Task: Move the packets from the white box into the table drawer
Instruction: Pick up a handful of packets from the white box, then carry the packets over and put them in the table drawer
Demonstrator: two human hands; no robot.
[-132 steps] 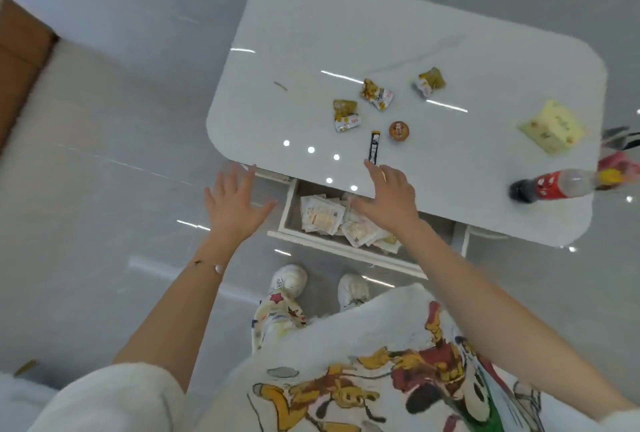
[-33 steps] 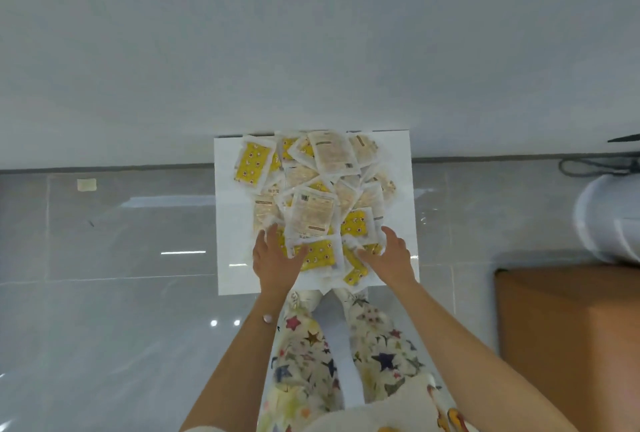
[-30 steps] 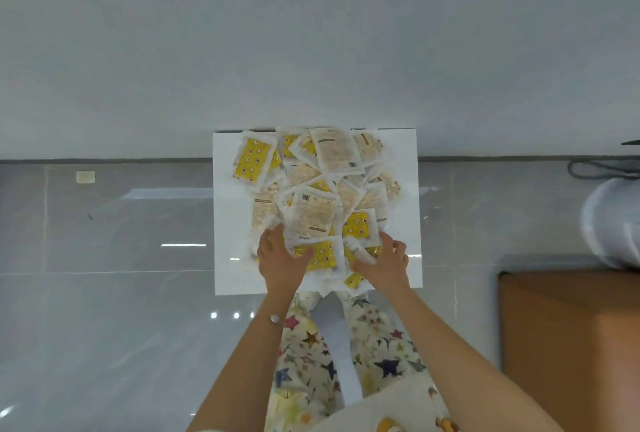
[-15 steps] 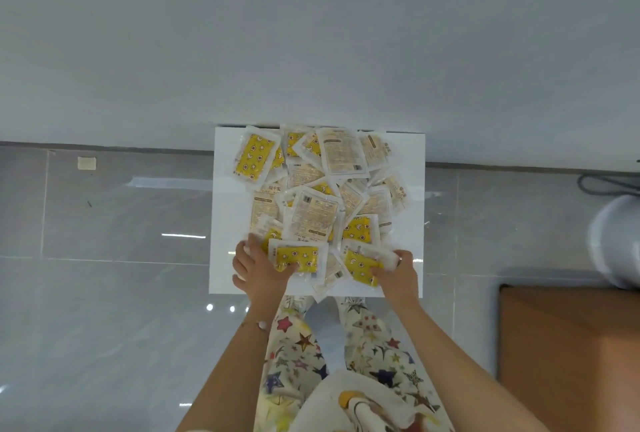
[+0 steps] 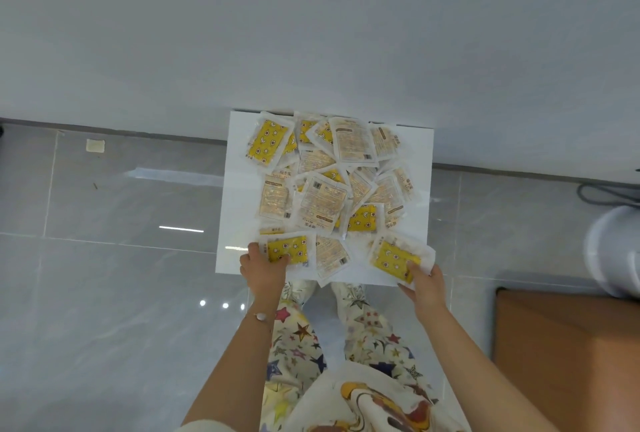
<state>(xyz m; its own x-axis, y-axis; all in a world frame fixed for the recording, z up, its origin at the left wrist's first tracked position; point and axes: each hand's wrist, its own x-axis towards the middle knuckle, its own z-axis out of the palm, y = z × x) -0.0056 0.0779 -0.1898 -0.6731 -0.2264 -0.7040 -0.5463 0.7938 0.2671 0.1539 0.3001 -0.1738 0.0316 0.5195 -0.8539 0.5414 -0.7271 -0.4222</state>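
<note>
The packets (image 5: 322, 196) lie heaped in the box (image 5: 420, 154), which sits on the floor (image 5: 121, 275) against the far wall (image 5: 311, 33). The left hand (image 5: 263, 269) pinches one yellow packet (image 5: 289, 249) at the near-left edge. The right hand (image 5: 424, 284) pinches a second packet (image 5: 393, 258) at the near right.

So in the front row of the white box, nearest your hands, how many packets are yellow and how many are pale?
Yellow: 2, the left yellow packet gripped by the left hand and the right yellow packet gripped by the right hand.
Pale: 1, the pale packet between them.
Total: 3 at the front of the white box.
</note>
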